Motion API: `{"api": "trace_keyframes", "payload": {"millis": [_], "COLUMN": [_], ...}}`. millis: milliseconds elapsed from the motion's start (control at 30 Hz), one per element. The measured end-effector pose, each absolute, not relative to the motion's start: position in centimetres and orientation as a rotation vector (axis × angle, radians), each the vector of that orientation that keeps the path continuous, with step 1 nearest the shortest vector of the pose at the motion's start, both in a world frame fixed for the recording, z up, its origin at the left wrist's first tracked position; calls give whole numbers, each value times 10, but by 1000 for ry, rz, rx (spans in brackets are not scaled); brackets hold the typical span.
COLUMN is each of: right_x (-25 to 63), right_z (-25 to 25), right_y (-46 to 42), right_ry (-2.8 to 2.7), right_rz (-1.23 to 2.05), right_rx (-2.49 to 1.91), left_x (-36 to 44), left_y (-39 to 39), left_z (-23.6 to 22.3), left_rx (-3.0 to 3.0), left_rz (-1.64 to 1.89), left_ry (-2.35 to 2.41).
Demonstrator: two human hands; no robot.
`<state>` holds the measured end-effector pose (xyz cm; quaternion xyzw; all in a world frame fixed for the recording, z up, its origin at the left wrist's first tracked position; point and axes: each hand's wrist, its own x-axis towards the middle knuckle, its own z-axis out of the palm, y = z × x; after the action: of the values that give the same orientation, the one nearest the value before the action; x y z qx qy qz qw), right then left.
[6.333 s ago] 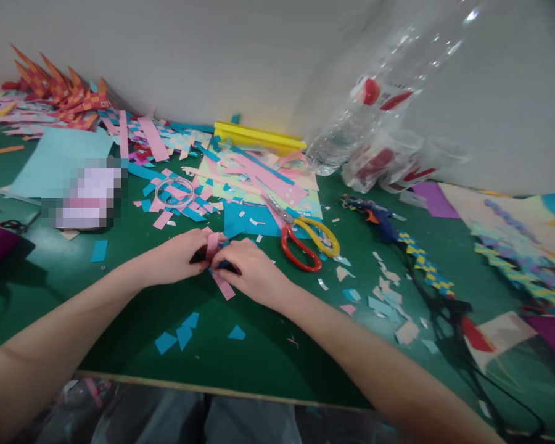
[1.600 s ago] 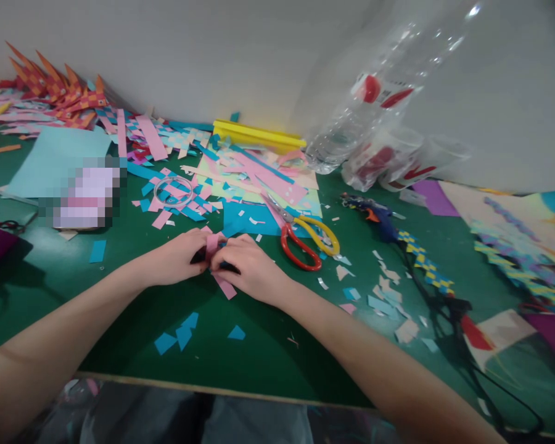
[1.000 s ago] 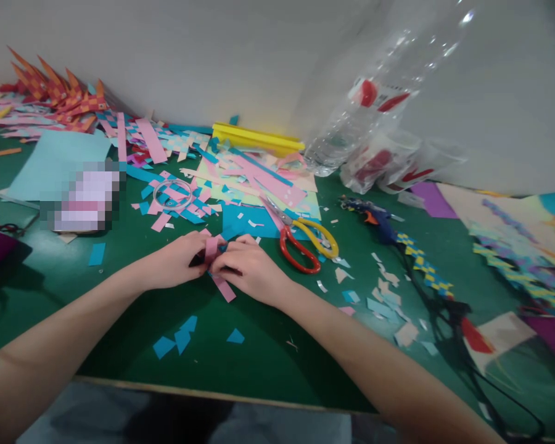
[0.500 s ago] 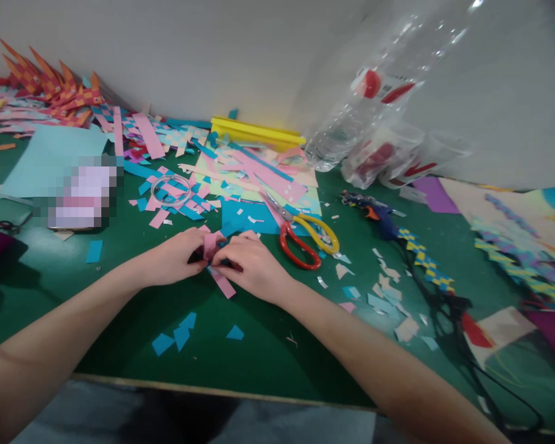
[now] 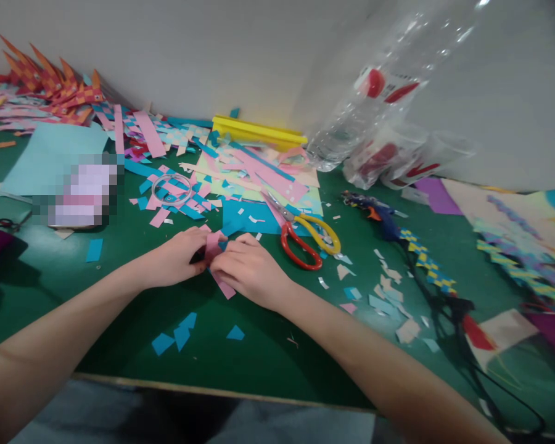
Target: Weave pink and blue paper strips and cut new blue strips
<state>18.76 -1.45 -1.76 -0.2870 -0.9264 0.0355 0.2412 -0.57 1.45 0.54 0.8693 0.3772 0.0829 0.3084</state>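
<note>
My left hand [image 5: 178, 256] pinches a pink paper strip [image 5: 214, 242] over the green table. From the other side my right hand [image 5: 250, 268] has its fingers closed on the same strip, whose lower end slants out beneath them. A bit of blue paper shows between the two hands; how it joins the pink one is hidden by my fingers. Scissors [image 5: 300, 234] with one red and one yellow handle lie just beyond my right hand. Blue paper scraps [image 5: 181, 336] are scattered nearer to me.
Behind my hands lie cut strips, a clear tape ring [image 5: 171, 189] and a yellow holder [image 5: 259, 132]. A phone [image 5: 86, 194] is at left. A plastic bottle [image 5: 351, 111], cups [image 5: 407, 154] and a glue gun [image 5: 379, 216] with its cable are at right. The table edge [image 5: 213, 391] runs in front.
My right hand's fingers have turned and closed further over the strip, covering more of its lower part. My left hand stays nearly still.
</note>
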Motion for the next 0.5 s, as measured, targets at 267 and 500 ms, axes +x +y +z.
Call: {"api": "trace_keyframes", "payload": {"millis": [267, 500], "right_x": [185, 183], "right_z": [-21, -19], "right_y": [-19, -19], "right_ry": [-2486, -2470], "right_rz": [159, 275], "right_rx": [-920, -973], "left_x": [-9, -8], "left_y": [16, 16], "left_z": [2, 2], "left_rx": [2316, 2299], "left_rz": [240, 278], "left_ry": [934, 927]}}
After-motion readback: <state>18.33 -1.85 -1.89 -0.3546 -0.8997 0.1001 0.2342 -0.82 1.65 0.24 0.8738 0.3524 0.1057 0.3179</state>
